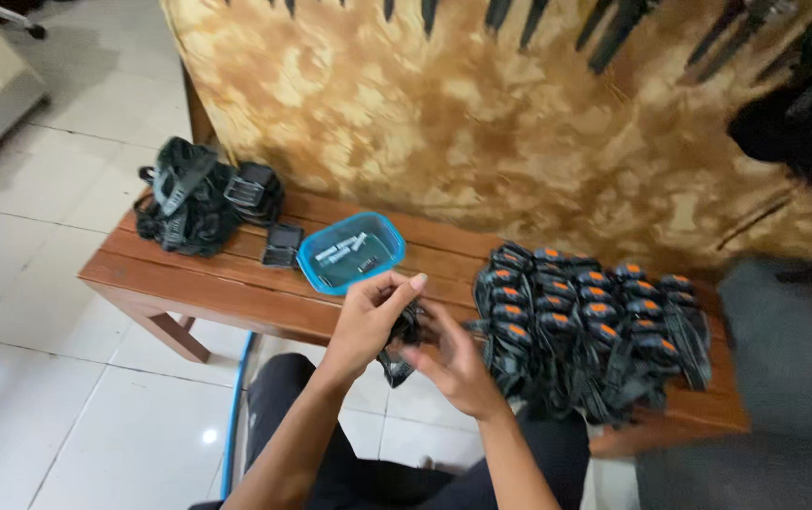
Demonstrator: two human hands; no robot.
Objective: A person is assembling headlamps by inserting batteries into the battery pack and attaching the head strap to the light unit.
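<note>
Your left hand (368, 316) and right hand (453, 364) meet in front of the reddish-brown slatted wooden bench (226, 283), just above its near edge, over your dark-trousered knees.

Between them: one small black headlamp with a dark strap (404, 345). Its body sits in the gap between both palms, touching both. The strap hangs down and slightly toward you, so the long axis runs roughly vertical in view, tilted a bit left at the bottom. Which way the lamp face points: cannot tell, your fingers cover it.

Fingers:
- Left: curled, thumb and forefinger pinched on the upper part of the headlamp, fingertips pointing right.
- Right: loosely curled under and beside it, thumb pressed on the lamp body from the right. Full closure hidden.

Left hand is above the piece, right hand is lower and to its right. Both equally near, both in contact.

Around you:
- Just right of your right hand, a packed batch of black headlamps with orange buttons (595, 321) lies in rows on the bench, straps trailing toward the near edge.
- Just beyond your left hand, a blue-rimmed rounded plastic tray (316, 264) holds small grey cylindrical parts, likely batteries.
- Left of that a small flat black piece (282, 245), then a heap of tangled black straps (203, 194) at the bench's far-left end.
</note>
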